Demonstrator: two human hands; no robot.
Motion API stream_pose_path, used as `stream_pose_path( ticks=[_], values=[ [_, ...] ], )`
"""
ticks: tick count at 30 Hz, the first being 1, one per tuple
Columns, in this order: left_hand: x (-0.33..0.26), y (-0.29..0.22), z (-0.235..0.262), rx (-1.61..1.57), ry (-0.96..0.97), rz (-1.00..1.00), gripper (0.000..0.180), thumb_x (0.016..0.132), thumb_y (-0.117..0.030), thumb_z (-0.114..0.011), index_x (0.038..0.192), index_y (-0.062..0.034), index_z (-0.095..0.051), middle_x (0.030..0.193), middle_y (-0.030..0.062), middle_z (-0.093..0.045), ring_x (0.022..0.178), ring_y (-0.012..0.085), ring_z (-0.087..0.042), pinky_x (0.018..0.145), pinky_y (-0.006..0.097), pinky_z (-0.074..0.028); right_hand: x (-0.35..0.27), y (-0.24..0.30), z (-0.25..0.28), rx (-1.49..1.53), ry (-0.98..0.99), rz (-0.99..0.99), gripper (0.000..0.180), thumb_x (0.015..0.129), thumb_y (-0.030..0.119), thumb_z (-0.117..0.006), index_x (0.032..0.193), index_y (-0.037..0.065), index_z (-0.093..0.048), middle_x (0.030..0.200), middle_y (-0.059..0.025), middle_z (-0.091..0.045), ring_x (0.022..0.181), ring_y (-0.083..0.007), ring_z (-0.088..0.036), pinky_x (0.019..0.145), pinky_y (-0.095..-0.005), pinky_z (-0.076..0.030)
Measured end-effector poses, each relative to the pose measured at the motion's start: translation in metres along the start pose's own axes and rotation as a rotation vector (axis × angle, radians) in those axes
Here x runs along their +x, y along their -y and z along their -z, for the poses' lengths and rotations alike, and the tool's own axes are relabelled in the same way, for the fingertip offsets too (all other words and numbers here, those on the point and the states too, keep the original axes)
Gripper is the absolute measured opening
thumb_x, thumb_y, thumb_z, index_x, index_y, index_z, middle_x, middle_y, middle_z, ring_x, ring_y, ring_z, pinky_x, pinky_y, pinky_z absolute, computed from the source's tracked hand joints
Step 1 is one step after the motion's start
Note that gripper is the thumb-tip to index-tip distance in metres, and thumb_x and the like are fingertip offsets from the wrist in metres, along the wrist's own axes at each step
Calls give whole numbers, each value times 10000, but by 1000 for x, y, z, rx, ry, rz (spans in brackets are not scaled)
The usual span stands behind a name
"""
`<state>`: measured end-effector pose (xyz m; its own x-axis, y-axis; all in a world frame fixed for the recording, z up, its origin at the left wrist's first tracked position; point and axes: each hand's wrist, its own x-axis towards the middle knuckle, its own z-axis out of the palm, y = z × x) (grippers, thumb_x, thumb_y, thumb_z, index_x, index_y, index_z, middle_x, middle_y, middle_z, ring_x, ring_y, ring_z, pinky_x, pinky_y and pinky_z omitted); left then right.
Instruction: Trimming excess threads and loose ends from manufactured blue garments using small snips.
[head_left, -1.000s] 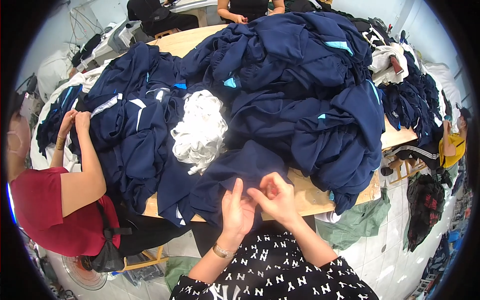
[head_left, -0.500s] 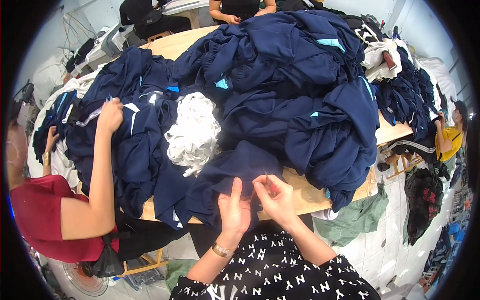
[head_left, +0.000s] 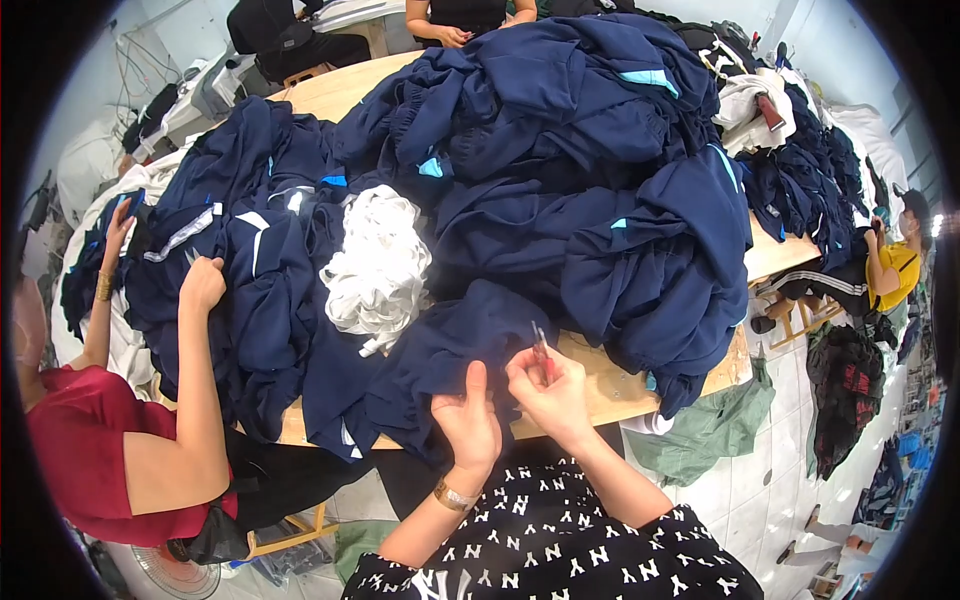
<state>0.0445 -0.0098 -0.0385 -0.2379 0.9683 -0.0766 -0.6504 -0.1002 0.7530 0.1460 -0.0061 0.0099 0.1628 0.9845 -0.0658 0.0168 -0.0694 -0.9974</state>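
My left hand (head_left: 466, 418) is at the table's near edge, thumb pointing up, its curled fingers gathering part of a navy garment (head_left: 465, 335). Just to its right, my right hand (head_left: 548, 396) is closed around small thread snips (head_left: 545, 358) with a red handle, their thin metal tips pointing up and away. The navy cloth spreads from my hands toward the big pile. Beyond my left hand lies a heaped bundle of white tape (head_left: 378, 265). The ends of my left fingers are partly hidden.
A large heap of navy garments (head_left: 540, 110) with light blue pieces covers much of the wooden table (head_left: 610, 392). At left, a co-worker in a red top (head_left: 130, 440) handles navy clothing. Green sheeting (head_left: 715, 430) lies on the floor to the right; a fan (head_left: 175, 568) stands lower left.
My right hand has tilted, so the snips now point up more visibly, apart from the left hand. The co-worker's near hand has moved lower and their far hand higher.
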Motion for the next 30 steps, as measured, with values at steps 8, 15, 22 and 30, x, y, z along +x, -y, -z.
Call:
stream_pose_path(
  ticks=[8, 15, 22, 30],
  values=[
    [0, 4, -3, 54, 7, -35, 133, 922, -92, -576, 1030, -16, -582, 985, 44, -637, 857, 109, -606, 760, 263, -510, 3, -10, -4, -36, 22, -46, 147, 855, 122, -662, 797, 10, -587, 655, 77, -527, 577, 16, -436, 491, -150, -312],
    [-3, -4, -7, -22, 63, 31, 159, 938, -111, -550, 1073, -29, -566, 1041, 45, -624, 917, 117, -601, 788, 254, -504, -1, -9, -1, 293, 87, -160, 142, 856, 116, -654, 790, 23, -569, 561, 81, -454, 487, 4, -366, 439, -171, -277],
    [4, -21, -15, -207, 88, 336, 208, 969, -235, -498, 1031, -58, -588, 1001, 65, -649, 876, 157, -638, 770, 312, -535, -3, -15, 10, 211, 155, 42, 140, 900, 135, -595, 917, -2, -574, 629, 13, -528, 463, -29, -406, 428, -193, -304],
    [7, -27, -18, -203, 9, 361, 243, 969, -259, -495, 960, -52, -623, 963, 63, -672, 867, 160, -650, 754, 306, -537, 0, -20, 18, -400, -17, 449, 239, 809, 222, -695, 798, 28, -556, 609, -69, -518, 474, -189, -502, 459, -293, -392]
  ],
)
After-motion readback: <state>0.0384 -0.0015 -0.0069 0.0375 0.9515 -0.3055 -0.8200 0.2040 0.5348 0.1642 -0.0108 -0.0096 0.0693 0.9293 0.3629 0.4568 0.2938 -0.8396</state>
